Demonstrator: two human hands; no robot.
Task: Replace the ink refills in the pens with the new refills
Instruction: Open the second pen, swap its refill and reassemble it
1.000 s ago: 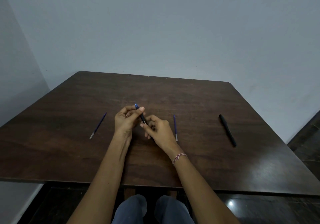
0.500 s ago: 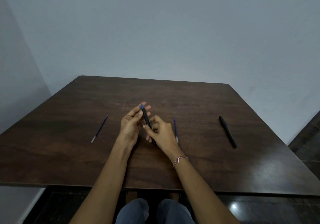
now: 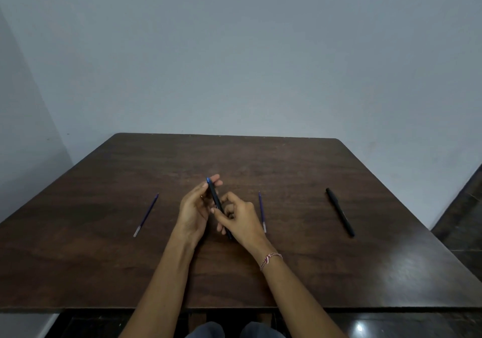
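As it lies on the table (image 3: 287, 160), left refill (image 3: 146, 215): well left of the left hand and untouched. Its long axis is run away from the person with the far end tilted right, and the pale tip is at the near end.
Left hand (image 3: 194, 212): the pen's far, blue-tipped end is pinched between thumb and fingers, and the fingers are stretched out behind the barrel.
Pen (image 3: 215, 199): held between the two hands, just above the table. Its long axis is run from near-right to far-left, with the near end hidden under the right hand. The coming move is judged to be a twist or pull along this line; whether the barrel is being opened or closed cannot be told.
Right hand (image 3: 240, 217): the fingers are curled round the pen's near half and the thumb is laid on the barrel. A bracelet (image 3: 270, 258) is worn at the wrist.
Right refill (image 3: 262, 211): just right of the right hand, flat on the table, its axis almost straight away from the person and the pale tip near. It would be reached soonest by the right hand. Which refill is the new one cannot be told.
Black pen (image 3: 340, 211): well right of the right hand, untouched, with the far end tilted left.
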